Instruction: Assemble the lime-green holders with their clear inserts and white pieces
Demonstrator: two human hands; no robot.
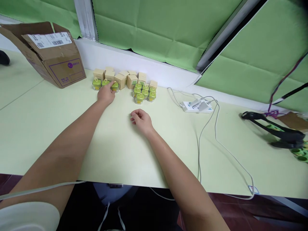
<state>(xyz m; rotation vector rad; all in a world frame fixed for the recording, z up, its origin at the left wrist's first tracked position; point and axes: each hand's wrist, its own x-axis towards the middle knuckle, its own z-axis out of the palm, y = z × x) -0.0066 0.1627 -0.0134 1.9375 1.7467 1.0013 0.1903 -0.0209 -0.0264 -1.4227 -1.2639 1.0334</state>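
Nearest me, my right hand (141,120) lies empty on the table (115,150), its fingers loosely curled. My left hand (105,94) reaches farther, fingers spread over a row of three green jars (97,84); from here I can't quite tell whether they pinch one. A tighter cluster of jars (144,93) sits just right, apparently packed close to stay within reach. Behind stand tan boxes (120,81), with a cardboard carton (64,69) farther left.
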